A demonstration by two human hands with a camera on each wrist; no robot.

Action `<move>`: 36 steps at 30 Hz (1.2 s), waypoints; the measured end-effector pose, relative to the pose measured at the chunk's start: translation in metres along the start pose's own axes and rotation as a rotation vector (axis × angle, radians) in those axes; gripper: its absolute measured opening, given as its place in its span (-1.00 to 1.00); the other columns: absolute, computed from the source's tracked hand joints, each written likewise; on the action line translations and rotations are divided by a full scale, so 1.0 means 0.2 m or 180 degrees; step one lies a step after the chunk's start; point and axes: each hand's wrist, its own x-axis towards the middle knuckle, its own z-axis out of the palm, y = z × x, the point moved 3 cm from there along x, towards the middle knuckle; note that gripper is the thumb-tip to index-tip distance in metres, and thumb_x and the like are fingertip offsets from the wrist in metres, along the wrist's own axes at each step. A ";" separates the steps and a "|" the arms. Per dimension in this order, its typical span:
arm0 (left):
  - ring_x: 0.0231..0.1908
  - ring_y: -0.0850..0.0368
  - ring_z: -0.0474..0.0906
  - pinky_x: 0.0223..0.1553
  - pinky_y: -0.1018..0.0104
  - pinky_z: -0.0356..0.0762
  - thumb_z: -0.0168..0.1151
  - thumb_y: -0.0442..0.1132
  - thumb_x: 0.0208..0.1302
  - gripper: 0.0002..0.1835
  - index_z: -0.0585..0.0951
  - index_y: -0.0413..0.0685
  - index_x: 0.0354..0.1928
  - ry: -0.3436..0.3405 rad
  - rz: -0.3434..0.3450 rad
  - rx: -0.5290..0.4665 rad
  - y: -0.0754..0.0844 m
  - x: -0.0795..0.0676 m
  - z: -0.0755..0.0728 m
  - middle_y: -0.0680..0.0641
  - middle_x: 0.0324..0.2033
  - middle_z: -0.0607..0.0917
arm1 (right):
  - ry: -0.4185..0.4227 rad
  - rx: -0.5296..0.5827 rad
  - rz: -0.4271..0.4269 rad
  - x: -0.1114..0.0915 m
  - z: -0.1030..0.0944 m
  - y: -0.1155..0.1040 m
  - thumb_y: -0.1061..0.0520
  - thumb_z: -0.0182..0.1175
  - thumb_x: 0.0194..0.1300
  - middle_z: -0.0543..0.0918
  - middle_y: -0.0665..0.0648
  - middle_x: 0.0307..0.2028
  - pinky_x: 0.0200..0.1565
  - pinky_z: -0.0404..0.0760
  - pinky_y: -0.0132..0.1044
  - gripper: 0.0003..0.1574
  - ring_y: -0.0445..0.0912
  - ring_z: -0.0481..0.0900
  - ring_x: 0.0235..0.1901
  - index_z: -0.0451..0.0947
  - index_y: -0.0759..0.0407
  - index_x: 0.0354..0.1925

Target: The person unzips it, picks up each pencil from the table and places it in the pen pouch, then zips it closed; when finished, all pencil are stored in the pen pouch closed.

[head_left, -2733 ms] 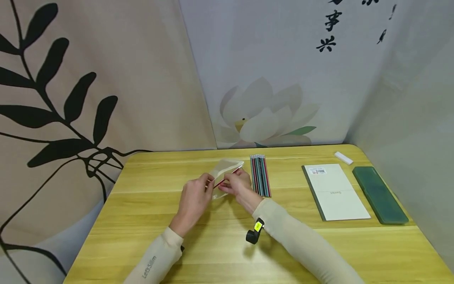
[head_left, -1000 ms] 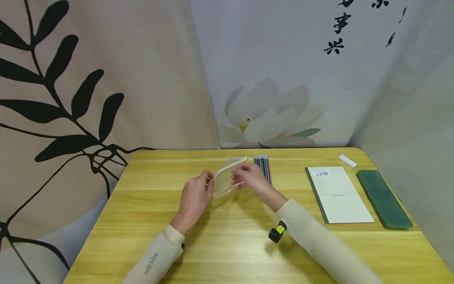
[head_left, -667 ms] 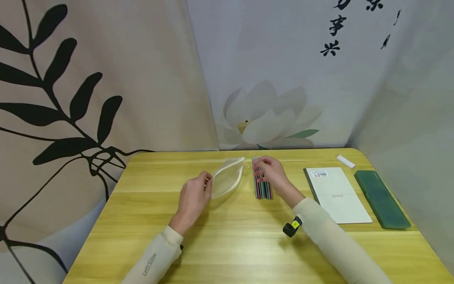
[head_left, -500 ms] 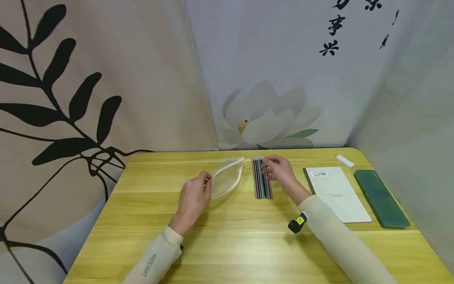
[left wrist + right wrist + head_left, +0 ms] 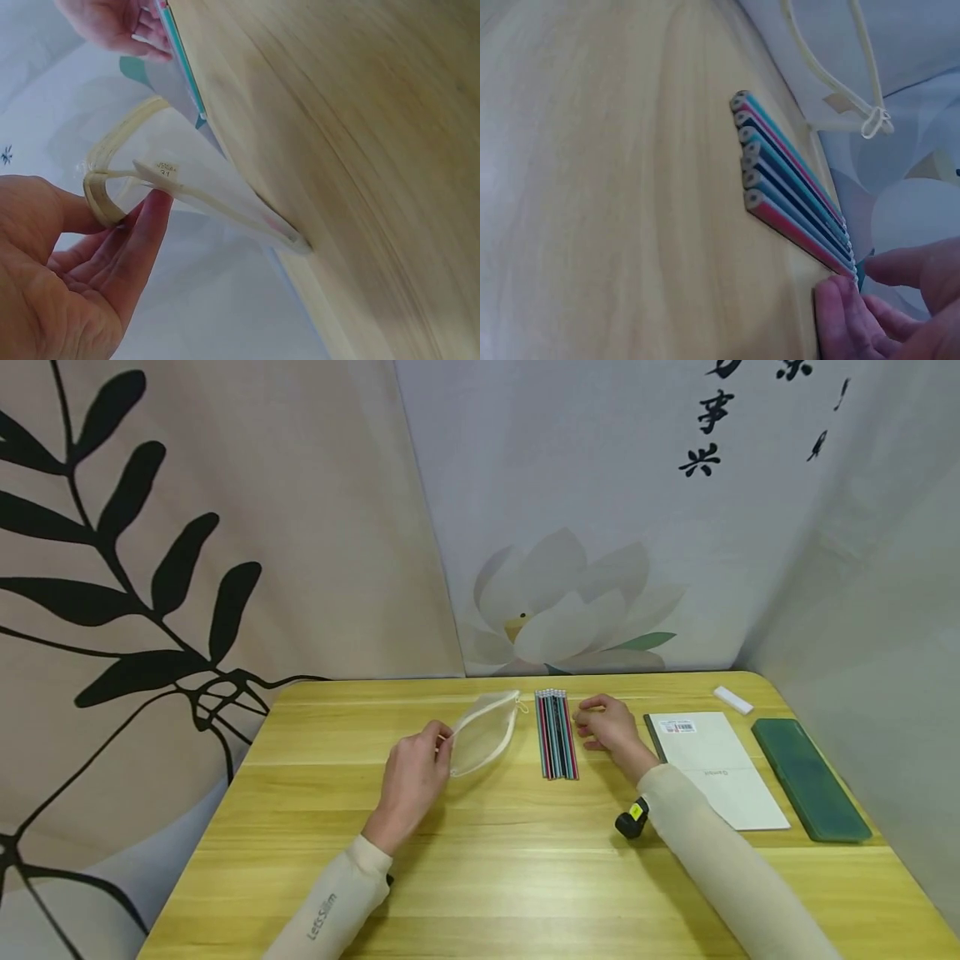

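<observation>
My left hand (image 5: 412, 777) pinches the edge of a translucent zip pouch (image 5: 486, 739) between thumb and fingers. The pouch's pale zipper stands parted, its mouth bowed wide, with a small loop at the far end. In the left wrist view a printed mark and a faint pinkish streak show through the pouch wall (image 5: 217, 176). Just right of the pouch lies a tight row of striped pencils (image 5: 557, 735), in teal, dark and red. Beside the row's far right end is my right hand (image 5: 611, 731), fingers loosely bent, thumb apart from them, holding nothing.
A white-covered notebook (image 5: 716, 777) lies to the right of my right hand. Beyond it are a green case (image 5: 812, 781) and a small white block (image 5: 732, 700). Printed curtains (image 5: 570, 527) hang behind the table's back edge.
My right hand held a red pencil at the pouch mouth; it came away without it, passed right over the pencil row and now sits beside it. My left hand stayed on the pouch.
</observation>
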 end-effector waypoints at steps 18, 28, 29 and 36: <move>-0.67 0.36 0.47 -0.66 0.49 0.38 0.31 -0.28 0.50 -0.93 0.73 -0.09 -0.12 -0.0072 -0.0053 0.0007 0.01 0.01 0.01 -0.06 -0.41 0.83 | 0.0005 -0.0468 -0.0152 -0.01 0.02 0.00 0.14 0.34 0.43 0.76 0.16 -0.32 -0.42 0.72 -0.31 -0.65 -0.14 0.65 -0.47 0.59 0.23 0.11; -0.68 0.34 0.44 -0.67 0.44 0.37 0.31 -0.27 0.50 -0.94 0.73 -0.07 -0.12 -0.0061 -0.0066 0.0024 0.01 0.01 0.00 -0.05 -0.42 0.82 | 0.0029 -0.0483 -0.0221 0.00 0.03 -0.01 0.17 0.30 0.42 0.72 0.13 -0.48 -0.48 0.69 -0.30 -0.74 -0.16 0.61 -0.59 0.61 0.23 0.03; -0.68 0.34 0.44 -0.66 0.44 0.37 0.32 -0.27 0.49 -0.94 0.73 -0.07 -0.12 -0.0062 -0.0065 0.0027 0.01 0.01 0.00 -0.05 -0.42 0.82 | 0.0033 -0.0489 -0.0213 0.00 0.03 -0.01 0.17 0.30 0.41 0.72 0.13 -0.49 -0.48 0.69 -0.30 -0.74 -0.16 0.60 -0.59 0.61 0.22 0.03; -0.68 0.34 0.44 -0.67 0.45 0.38 0.32 -0.26 0.49 -0.93 0.73 -0.08 -0.11 -0.0087 -0.0052 0.0008 0.01 0.01 0.01 -0.05 -0.42 0.82 | 0.0056 -0.0545 -0.0167 0.00 0.02 0.00 0.15 0.36 0.40 0.72 0.14 -0.45 -0.47 0.71 -0.28 -0.71 -0.15 0.62 -0.57 0.59 0.21 0.03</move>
